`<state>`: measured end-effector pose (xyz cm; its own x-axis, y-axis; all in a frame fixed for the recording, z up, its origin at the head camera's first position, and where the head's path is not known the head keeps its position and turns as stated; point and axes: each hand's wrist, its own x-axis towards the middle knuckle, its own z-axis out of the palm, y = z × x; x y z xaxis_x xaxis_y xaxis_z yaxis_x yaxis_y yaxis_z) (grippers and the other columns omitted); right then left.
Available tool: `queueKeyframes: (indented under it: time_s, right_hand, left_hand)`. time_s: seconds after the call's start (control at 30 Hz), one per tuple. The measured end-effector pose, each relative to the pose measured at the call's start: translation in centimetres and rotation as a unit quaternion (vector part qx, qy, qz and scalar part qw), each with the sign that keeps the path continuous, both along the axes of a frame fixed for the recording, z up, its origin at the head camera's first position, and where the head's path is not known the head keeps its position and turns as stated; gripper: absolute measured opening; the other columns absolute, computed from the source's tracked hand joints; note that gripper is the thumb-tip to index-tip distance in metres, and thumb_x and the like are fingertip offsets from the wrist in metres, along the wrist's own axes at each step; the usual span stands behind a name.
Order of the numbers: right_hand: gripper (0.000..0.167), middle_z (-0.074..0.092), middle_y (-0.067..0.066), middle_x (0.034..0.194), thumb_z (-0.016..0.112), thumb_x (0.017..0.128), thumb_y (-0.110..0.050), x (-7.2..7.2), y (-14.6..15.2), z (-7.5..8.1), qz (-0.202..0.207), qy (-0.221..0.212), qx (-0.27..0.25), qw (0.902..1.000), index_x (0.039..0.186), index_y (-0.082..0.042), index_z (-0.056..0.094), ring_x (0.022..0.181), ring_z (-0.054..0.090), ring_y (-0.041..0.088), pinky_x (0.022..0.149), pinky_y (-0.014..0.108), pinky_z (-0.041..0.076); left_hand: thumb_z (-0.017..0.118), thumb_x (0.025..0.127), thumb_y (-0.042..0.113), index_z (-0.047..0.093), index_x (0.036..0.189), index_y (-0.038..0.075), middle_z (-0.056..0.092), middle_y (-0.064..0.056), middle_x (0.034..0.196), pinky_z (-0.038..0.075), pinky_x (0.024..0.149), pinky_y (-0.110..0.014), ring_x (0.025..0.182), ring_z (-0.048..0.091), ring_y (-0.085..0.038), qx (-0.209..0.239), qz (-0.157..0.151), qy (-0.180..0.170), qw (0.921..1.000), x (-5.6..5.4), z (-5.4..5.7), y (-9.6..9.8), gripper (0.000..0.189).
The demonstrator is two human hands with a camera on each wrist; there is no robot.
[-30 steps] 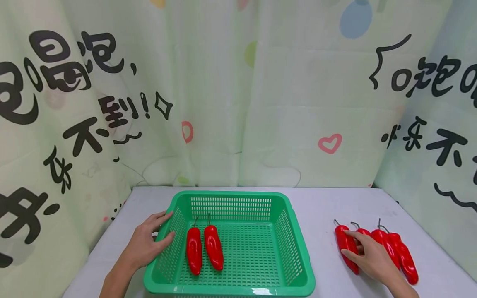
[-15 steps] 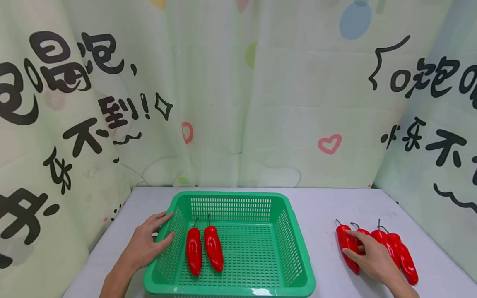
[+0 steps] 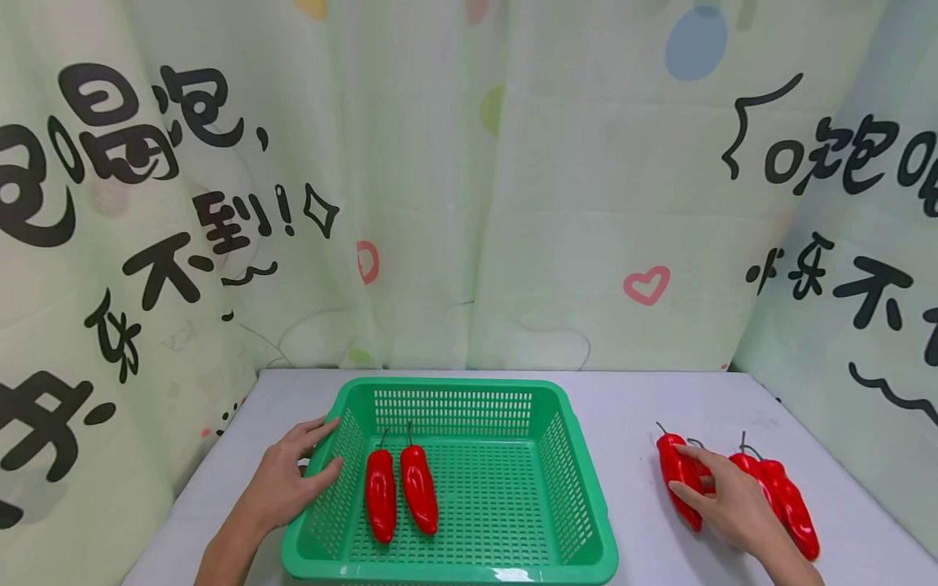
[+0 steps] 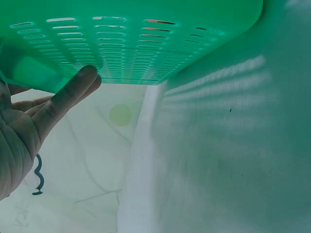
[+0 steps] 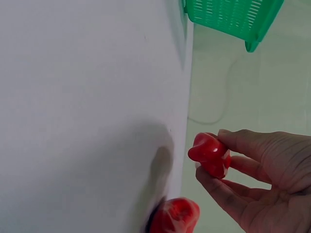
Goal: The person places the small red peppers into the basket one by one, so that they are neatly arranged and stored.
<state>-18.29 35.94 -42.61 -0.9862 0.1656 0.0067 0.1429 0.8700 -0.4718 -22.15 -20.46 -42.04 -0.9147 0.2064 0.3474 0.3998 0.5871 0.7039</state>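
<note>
My right hand (image 3: 721,496) pinches a glossy red chili pepper (image 3: 676,472) between thumb and fingers. In the right wrist view this pepper (image 5: 210,153) is seen end-on, its shadow lying apart from it on the table. Just right of that hand lie more red peppers (image 3: 795,505), one of them mostly covered by the fingers. A green slotted basket (image 3: 592,456) stands at the centre with two red peppers (image 3: 419,488) inside, stems pointing away. On its left side my left hand (image 3: 286,476) holds the rim, thumb over the top, fingers along the outer wall (image 4: 146,53).
The white table (image 3: 623,407) spans the space between basket and right-hand peppers. Its back and sides are bordered by a pale patterned curtain (image 3: 550,203) with black lettering. The basket's raised walls surround the two peppers in it.
The pepper in my right hand has risen slightly and shifted a little leftward, away from the peppers beside it. My left hand and the basket have stayed in place.
</note>
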Motion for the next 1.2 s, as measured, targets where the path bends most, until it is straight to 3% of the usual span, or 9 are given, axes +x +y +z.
queueKeyframes:
  time_s: [0.6, 1.2]
  right_hand:
    - [0.073, 0.056, 0.034, 0.127, 0.081, 0.088, -0.029, 0.9, -1.4, 2.5, 0.025, 0.064, 0.010, 0.9976, 0.144, 0.004, 0.049, 0.104, 0.061, 0.047, 0.064, 0.046, 0.061]
    - [0.080, 0.053, 0.035, 0.133, 0.085, 0.083, -0.026, 1.0, -3.6, 4.2, 0.029, 0.076, -0.016, 0.9965, 0.147, 0.003, 0.047, 0.108, 0.060, 0.051, 0.063, 0.044, 0.062]
  left_hand:
    - [0.073, 0.092, 0.013, 0.058, 0.141, -0.004, 0.052, -0.029, 0.144, 0.062, 0.075, -0.036, 0.104, 0.070, -0.035, -0.006, 0.003, -0.009, 0.9999, 0.0, 0.0, -0.1, 0.054]
    - [0.074, 0.092, 0.012, 0.058, 0.141, -0.005, 0.053, -0.030, 0.143, 0.061, 0.072, -0.031, 0.100, 0.071, -0.033, -0.003, -0.001, -0.006, 1.0000, 0.0, 0.1, 0.0, 0.054]
